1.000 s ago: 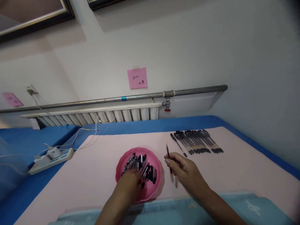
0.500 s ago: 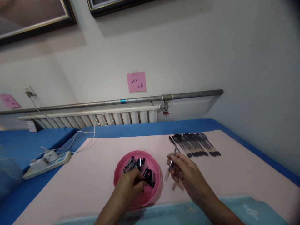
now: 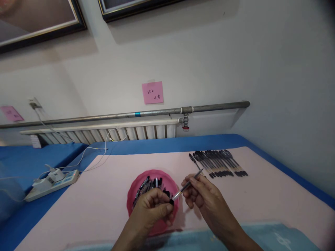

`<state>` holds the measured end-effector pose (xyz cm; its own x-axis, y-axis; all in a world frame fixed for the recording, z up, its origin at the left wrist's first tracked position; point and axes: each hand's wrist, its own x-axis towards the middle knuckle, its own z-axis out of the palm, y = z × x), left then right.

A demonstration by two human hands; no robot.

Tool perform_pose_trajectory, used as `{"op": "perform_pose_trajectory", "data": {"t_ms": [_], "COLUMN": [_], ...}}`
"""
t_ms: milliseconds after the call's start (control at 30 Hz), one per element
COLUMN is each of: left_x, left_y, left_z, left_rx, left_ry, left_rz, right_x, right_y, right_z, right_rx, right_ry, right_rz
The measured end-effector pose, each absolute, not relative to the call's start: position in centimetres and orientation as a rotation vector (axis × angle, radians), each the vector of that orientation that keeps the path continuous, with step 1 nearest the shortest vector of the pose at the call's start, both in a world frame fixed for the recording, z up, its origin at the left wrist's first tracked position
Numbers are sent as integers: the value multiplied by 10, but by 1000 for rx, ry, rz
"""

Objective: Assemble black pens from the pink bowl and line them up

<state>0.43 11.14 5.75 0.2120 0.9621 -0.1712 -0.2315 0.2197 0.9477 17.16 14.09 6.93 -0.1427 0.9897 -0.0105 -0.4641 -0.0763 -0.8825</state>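
My right hand (image 3: 205, 193) pinches a clear-barrelled pen (image 3: 179, 194) between thumb and fingertips, with its tip pointing up and right. In my left hand (image 3: 151, 207), thumb and fingers close on a small black pen cap (image 3: 171, 202). The cap meets the pen's lower left end; how far it sits on it I cannot tell. Below and behind my left hand stands a pink bowl (image 3: 130, 200) with several black and clear pen parts (image 3: 142, 186) in it, partly covered by the hand. A row of black-capped pens (image 3: 217, 162) lies beyond my right hand.
A pink sheet (image 3: 104, 195) covers the blue table (image 3: 170, 143). At the left edge lies a white power strip (image 3: 65, 179) with plugs and cables. Light blue cloth (image 3: 251, 233) is along the near edge. A radiator (image 3: 141, 131) and pipe run along the wall.
My left hand has come up from the bowl with a black cap and moved right to the pen. My right hand has tilted the pen's lower end toward it.
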Motion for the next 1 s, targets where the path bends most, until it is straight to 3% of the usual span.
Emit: {"op": "perform_pose_trajectory", "data": {"t_ms": [733,1000], "left_x": [3,8], "left_y": [112,117], "left_z": [59,48], "left_rx": [955,824], "left_ry": [983,980], "left_rz": [980,1127], "right_x": [176,175], "right_y": [138,138], "right_z": [68,71], "right_rx": [-787,-871], "right_ry": [-1070,-1109], "right_rz": [1520,1442]}}
